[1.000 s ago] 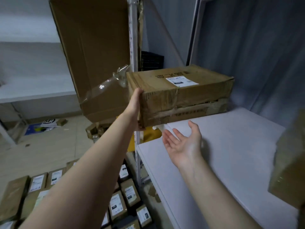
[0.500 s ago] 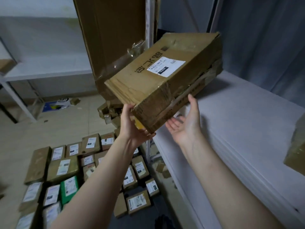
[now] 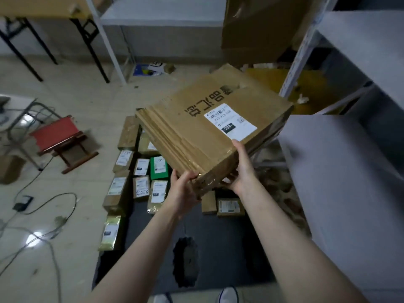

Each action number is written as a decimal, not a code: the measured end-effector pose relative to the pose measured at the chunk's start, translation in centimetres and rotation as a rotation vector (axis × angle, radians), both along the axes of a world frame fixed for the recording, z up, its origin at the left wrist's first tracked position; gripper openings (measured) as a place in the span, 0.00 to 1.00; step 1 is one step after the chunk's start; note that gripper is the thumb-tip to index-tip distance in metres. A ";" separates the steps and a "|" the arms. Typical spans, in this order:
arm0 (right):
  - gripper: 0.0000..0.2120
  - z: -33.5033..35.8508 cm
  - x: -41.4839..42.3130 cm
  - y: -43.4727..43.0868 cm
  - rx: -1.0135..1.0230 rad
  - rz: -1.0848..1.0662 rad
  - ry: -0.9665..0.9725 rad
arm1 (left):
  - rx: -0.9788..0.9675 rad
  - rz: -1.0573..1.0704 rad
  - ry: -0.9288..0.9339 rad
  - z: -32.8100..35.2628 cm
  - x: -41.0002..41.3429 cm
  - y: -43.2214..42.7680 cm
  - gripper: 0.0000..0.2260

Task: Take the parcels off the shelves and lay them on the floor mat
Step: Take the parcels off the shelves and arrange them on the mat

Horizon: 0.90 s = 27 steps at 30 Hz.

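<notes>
A large flat cardboard parcel (image 3: 203, 132) with a white label and black print hangs tilted in the air above the floor. My left hand (image 3: 182, 191) grips its near corner from below and from the left. On the near right edge my right hand (image 3: 241, 169) holds it, thumb on top by the label. Under the parcel lies the dark floor mat (image 3: 220, 248), with several small labelled parcels (image 3: 140, 186) in rows on its far and left parts, one of them green (image 3: 159, 168). The grey shelf (image 3: 341, 193) stands at the right.
A red stool (image 3: 59, 138) lies on the tiled floor at the left, with cables (image 3: 43, 206) and a small adapter nearby. Black-legged tables and a white rack post stand at the back. A tall cardboard sheet (image 3: 258, 25) leans behind the parcel. My shoes show at the mat's near edge.
The parcel has come off the shelf and down over the mat, and my view has tipped toward the floor. My right hand, open under it a moment ago, now holds its near edge.
</notes>
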State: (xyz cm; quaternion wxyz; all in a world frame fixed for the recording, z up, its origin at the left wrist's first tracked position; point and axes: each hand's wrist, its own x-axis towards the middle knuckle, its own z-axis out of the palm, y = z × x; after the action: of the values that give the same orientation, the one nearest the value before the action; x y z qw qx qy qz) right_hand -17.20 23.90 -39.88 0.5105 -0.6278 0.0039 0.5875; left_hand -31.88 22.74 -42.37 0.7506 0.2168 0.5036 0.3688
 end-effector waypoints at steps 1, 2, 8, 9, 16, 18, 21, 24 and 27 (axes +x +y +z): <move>0.47 -2.0 -1.3 0.1 -0.037 0.017 0.026 | -0.030 0.026 0.027 -1.2 -1.3 -0.2 0.21; 0.46 -3.8 -2.2 0.1 -0.068 0.037 0.046 | -0.069 0.037 0.064 -2.3 -2.3 -0.5 0.17; 0.37 -13.3 -7.3 -1.1 -0.280 0.029 0.098 | -0.373 0.028 0.168 -11.0 -7.8 -2.8 0.16; 0.37 -14.7 -7.7 -1.4 -0.306 0.020 0.090 | -0.400 0.041 0.188 -12.5 -8.2 -3.2 0.16; 0.41 -23.6 -7.5 -4.0 -0.435 0.041 -0.069 | -0.507 0.120 0.362 -21.5 -10.9 -4.0 0.40; 0.43 -25.4 -7.2 -4.5 -0.474 0.082 -0.114 | -0.489 0.140 0.443 -23.2 -11.8 -3.9 0.38; 0.43 -27.4 -6.7 -4.9 -0.508 0.132 -0.157 | -0.446 0.182 0.512 -25.2 -12.8 -3.9 0.30; 0.41 -29.1 -6.5 -5.2 -0.500 0.159 -0.185 | -0.450 0.153 0.560 -26.3 -13.3 -3.9 0.39; 0.41 -30.3 -6.7 -5.2 -0.495 0.185 -0.204 | -0.452 0.138 0.606 -27.1 -13.5 -3.7 0.42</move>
State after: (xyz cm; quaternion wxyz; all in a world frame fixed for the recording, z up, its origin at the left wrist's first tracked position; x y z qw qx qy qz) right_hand -23.87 18.71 -70.21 0.2838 -0.7871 0.0385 0.5463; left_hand -45.38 19.02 -69.51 0.5698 0.1105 0.7848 0.2174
